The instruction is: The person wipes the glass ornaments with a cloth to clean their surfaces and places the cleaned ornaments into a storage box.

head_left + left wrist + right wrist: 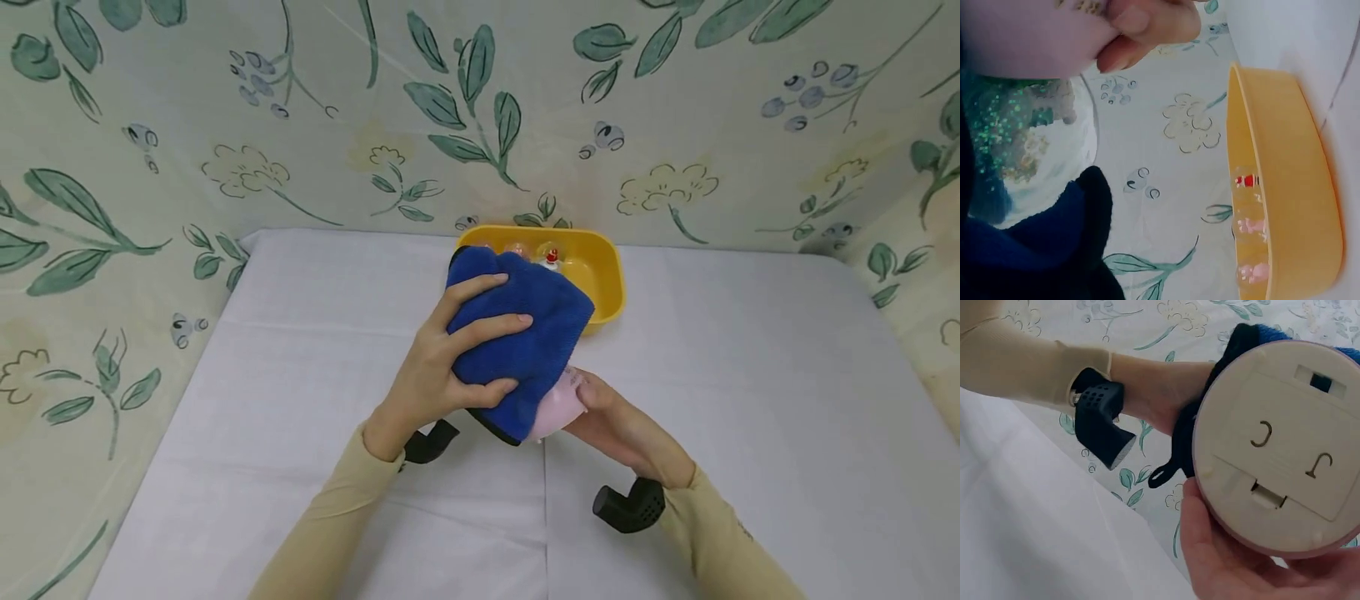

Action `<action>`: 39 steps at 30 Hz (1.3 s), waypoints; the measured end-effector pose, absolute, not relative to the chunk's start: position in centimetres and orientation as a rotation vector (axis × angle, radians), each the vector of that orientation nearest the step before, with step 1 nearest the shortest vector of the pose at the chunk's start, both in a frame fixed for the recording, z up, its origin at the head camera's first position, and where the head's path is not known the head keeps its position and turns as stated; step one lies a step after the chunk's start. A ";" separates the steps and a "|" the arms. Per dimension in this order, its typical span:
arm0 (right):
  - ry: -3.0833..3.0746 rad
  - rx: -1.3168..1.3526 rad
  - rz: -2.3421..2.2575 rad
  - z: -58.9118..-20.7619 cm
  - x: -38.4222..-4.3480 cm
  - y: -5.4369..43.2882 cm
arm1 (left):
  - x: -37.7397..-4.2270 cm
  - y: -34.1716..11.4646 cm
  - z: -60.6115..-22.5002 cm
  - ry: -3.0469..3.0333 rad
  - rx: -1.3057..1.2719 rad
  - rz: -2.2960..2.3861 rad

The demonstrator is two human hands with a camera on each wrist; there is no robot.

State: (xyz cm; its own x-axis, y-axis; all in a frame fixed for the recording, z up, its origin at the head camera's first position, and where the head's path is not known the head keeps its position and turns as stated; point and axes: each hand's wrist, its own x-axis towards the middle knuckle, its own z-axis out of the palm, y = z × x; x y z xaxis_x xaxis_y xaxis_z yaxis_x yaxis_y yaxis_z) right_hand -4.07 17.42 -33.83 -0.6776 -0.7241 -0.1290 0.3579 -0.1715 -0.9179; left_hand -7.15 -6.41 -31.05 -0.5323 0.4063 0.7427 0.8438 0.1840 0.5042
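A snow globe with a pink base point(558, 408) is held tilted above the table, its clear glittery dome point(1054, 150) partly showing in the left wrist view. My right hand point(626, 429) grips the base from the side and below. In the right wrist view the base's white underside point(1235, 444) faces the camera, with a battery cover and a small switch. A blue cloth point(532, 317) with a black edge drapes over the dome. Spread over the cloth, my left hand point(431, 367) holds it against the globe with bent fingers; the thumb presses near the base.
Behind the hands, a yellow plastic bin point(613, 287) stands at the table's back edge. Several small clear domed figures point(1250, 226) sit inside it. A white cloth covers the table point(750, 400), and a leaf-printed curtain point(337, 167) hangs behind. Black camera mounts point(630, 506) are on both wrists.
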 end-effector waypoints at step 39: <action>1.968 -0.295 -2.391 -32.4 -3.6 17.2 | -6.8 -7.0 -31.4 -2.328 -0.953 -1.364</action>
